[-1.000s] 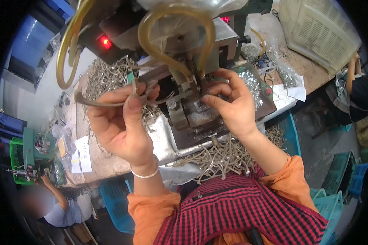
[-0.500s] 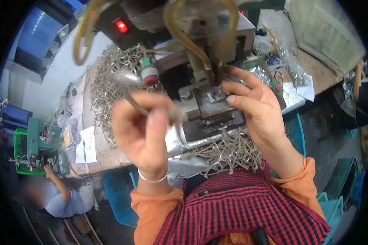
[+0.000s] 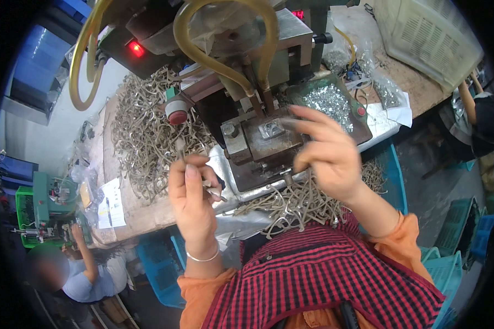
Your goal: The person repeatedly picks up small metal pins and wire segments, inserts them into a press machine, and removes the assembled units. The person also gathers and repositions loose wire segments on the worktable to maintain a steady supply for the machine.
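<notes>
My left hand [image 3: 194, 194] is closed around a thin, curved metal piece [image 3: 213, 192], whose end sticks out by the fingers. It is left of the machine's steel fixture block [image 3: 266, 145], apart from it. On that block lies a small shiny metal part [image 3: 270, 130], below two copper-coloured rods [image 3: 262, 101]. My right hand [image 3: 329, 156] hovers just right of the block with index and middle fingers stretched toward it, slightly blurred. A grey smear shows at its fingertips; I cannot tell whether it is a thing.
A large heap of curved metal pieces [image 3: 148, 131] covers the table at the left; more lie in a pile [image 3: 291, 205] before me. A tray [image 3: 359, 126] of small shiny parts is at the right. A red button [image 3: 177, 113] and yellow hoses [image 3: 225, 68] flank the machine.
My left hand has drawn nearer to me, away from the fixture, keeping the metal piece. My right hand's fingers have moved back from the fixture and straightened. The head view has shifted slightly.
</notes>
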Tool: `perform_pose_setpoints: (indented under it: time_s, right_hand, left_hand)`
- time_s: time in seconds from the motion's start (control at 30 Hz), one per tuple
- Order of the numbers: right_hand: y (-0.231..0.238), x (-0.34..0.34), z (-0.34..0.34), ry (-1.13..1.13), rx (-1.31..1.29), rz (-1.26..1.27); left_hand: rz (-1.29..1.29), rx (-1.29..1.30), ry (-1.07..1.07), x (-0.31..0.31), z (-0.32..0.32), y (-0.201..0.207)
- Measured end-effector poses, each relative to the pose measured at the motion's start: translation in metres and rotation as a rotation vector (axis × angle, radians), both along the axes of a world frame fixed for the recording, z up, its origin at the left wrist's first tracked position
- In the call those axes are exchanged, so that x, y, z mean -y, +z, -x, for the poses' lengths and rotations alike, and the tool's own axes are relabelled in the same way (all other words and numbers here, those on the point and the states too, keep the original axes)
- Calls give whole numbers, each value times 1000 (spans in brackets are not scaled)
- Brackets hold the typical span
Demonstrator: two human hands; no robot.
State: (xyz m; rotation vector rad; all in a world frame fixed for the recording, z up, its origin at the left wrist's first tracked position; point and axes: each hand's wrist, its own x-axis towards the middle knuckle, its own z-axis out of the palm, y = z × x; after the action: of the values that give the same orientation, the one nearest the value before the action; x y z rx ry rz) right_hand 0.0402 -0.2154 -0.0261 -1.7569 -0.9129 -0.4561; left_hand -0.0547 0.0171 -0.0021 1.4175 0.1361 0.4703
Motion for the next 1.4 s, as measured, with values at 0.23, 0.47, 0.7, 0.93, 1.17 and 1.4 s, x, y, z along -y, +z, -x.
perform_pose_setpoints:
  time_s: [0.23,0.47,0.7,0.93,1.17,1.4]
  right_hand:
    - [-73,83,-11,-750,-22,487]
    - [-78,51,-55,-672,6,342]
    - [-90,47,-70,-441,172,453]
    - [-86,35,-114,-464,226,511]
    - [-115,65,-86,-558,-314,34]
    - [-75,31,-73,-433,-360,142]
  left_hand:
    - [-828,554,-115,7,6,-7]
    - [-1183,758,-182,38,-47,-12]
    - [-1196,726,-282,42,-54,1]
    - [-1175,738,-187,39,-48,-10]
    - [-1016,571,349,-3,10,-32]
    - [-1206,11,586,-122,-11,-17]
